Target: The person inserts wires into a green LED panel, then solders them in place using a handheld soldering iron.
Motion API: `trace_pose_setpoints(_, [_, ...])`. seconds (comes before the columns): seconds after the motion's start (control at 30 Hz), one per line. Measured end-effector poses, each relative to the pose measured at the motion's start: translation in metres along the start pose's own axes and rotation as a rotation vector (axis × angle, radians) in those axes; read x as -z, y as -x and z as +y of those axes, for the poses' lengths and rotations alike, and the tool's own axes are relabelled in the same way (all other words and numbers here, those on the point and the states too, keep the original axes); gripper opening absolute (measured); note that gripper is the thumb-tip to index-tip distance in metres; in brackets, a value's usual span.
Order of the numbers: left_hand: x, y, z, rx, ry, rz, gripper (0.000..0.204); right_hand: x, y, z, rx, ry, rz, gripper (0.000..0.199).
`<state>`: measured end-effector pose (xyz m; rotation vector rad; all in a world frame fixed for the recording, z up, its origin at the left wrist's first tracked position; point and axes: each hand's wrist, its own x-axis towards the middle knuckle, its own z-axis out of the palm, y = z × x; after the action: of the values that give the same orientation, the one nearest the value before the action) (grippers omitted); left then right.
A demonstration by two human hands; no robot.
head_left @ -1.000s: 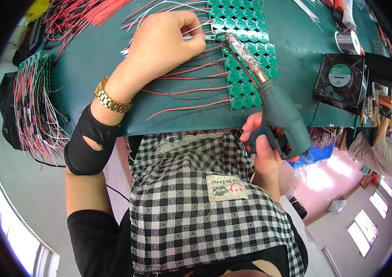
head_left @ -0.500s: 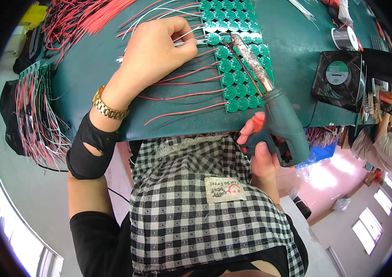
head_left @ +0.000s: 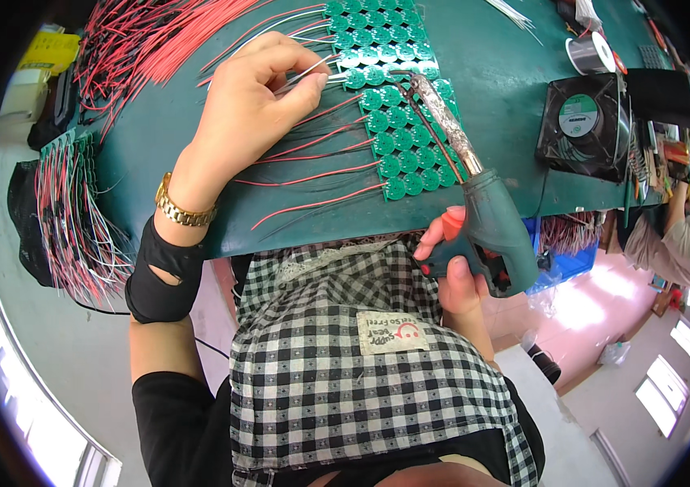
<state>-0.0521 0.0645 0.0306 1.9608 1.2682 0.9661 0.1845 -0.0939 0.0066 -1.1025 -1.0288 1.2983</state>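
My left hand [head_left: 259, 101] is closed in a pinch on a white wire [head_left: 312, 68], near the left edge of an upper green circuit board panel [head_left: 377, 36]. My right hand [head_left: 454, 272] grips a dark green soldering gun [head_left: 495, 219] with a red trigger. Its long, stained metal barrel points up and left. The thin tip [head_left: 402, 75] is over the panel's lowest row of round boards; whether it touches cannot be made out. Below lies a second green circuit board panel [head_left: 410, 142], with red and black wires [head_left: 320, 173] running off its left side.
A pile of red wires [head_left: 170, 40] lies at the far left. Wired boards [head_left: 77, 187] hang at the left table edge. To the right are a solder spool [head_left: 590, 53] and a black fan [head_left: 580, 126]. Another person's arm [head_left: 676, 215] shows at far right.
The whole view has shifted slightly, with the panels now further left in it. My left thumb and index finger have straightened a little. The soldering gun stays at the lowest row.
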Motion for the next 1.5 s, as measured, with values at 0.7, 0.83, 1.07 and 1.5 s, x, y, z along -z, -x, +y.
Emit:
trace_pose_setpoints(0.7, [-0.022, 0.009, 0.003, 0.016, -0.054, 0.003, 0.011, 0.006, 0.017, 0.013, -0.012, 0.064, -0.093, 0.026])
trace_pose_setpoints(0.83, [-0.023, 0.01, 0.004, -0.003, -0.126, 0.001, 0.009, 0.006, 0.016, 0.015, 0.008, 0.05, -0.084, 0.026])
trace_pose_setpoints(1.07, [-0.023, 0.008, 0.003, -0.01, -0.129, 0.009, 0.011, 0.014, 0.017, 0.016, -0.089, 0.223, -0.18, 0.049])
trace_pose_setpoints(1.5, [-0.021, 0.008, -0.001, -0.009, -0.172, 0.009, 0.01, 0.007, 0.015, 0.004, 0.14, 0.127, -0.034, 0.038])
